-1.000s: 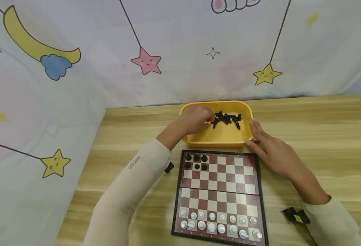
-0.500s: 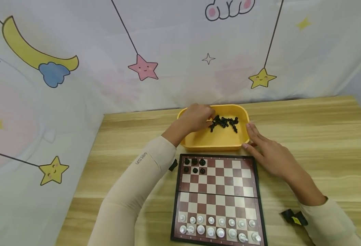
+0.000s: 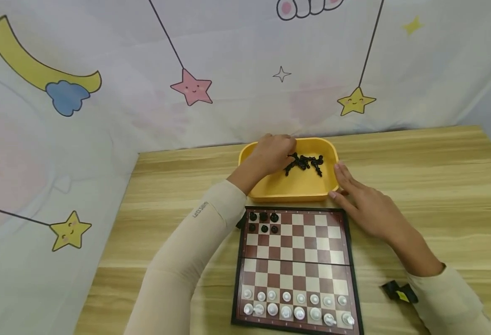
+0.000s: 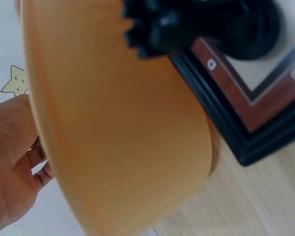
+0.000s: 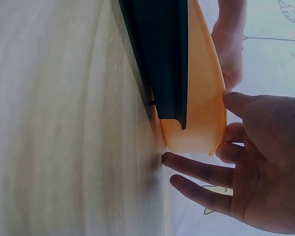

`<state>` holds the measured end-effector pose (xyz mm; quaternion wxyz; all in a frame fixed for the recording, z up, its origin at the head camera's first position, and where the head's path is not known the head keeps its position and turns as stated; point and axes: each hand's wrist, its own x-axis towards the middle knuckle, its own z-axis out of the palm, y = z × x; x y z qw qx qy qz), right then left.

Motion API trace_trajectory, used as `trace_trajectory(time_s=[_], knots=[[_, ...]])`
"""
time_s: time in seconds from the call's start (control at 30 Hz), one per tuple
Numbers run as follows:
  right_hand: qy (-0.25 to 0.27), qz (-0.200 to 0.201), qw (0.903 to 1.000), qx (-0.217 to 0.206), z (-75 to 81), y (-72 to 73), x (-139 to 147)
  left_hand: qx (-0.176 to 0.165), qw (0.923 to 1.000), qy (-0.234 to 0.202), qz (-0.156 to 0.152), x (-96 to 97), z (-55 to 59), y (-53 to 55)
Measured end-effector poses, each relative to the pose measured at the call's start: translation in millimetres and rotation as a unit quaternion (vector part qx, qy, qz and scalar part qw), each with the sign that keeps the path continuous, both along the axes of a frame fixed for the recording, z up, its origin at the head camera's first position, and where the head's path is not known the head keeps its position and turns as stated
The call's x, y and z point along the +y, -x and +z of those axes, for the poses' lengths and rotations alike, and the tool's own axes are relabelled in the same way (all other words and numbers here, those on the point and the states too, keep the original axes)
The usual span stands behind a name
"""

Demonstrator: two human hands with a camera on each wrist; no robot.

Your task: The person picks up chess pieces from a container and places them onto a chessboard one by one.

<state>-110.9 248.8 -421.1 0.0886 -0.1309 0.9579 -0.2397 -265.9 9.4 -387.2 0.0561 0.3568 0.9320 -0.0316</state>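
My left hand (image 3: 275,152) reaches over the left side of a yellow tray (image 3: 289,190), fingertips bent down beside a loose heap of black chess pieces (image 3: 306,162). The tray's rim hides those fingertips in the left wrist view, so I cannot tell whether they pinch a piece. My right hand (image 3: 368,209) rests against the tray's right end, fingers along the outside wall and thumb at the front corner. In the right wrist view, the thumb (image 5: 238,102) touches the rim and two lower fingers extend straight.
A chessboard (image 3: 297,256) lies just in front of the tray. Several black pieces (image 3: 264,229) stand at its far left corner, including a rook (image 4: 162,29). White pieces (image 3: 299,312) fill the two near rows. A black strap (image 3: 398,292) shows by the right sleeve.
My left hand has shifted slightly right and farther over the tray, towards the black pieces. My right hand keeps its place at the tray's end. The head view has shifted a little.
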Motion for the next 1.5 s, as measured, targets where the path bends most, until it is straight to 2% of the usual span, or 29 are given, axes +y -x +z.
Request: trace_trajectory(time_s=[0.2,0.3,0.63,1.03,1.5], knots=[[-0.003,-0.002,1.0000,-0.005,0.1,0.1,1,-0.018,0.9998,0.006,0.005,6.8,-2.1,0.9],[-0.004,-0.005,1.0000,-0.003,0.2,0.5,2,-0.015,0.9999,0.003,0.000,10.9,-1.2,2.1],[-0.008,-0.008,0.9999,-0.005,1.3,1.7,2,-0.012,0.9991,0.005,-0.040,25.7,0.4,3.6],[-0.010,-0.010,0.9999,-0.004,1.8,2.8,2,-0.021,0.9957,0.009,-0.090,46.4,1.9,-1.2],[-0.006,-0.006,1.0000,-0.004,2.9,3.2,4,-0.018,0.9952,0.037,-0.088,63.0,2.4,2.5]])
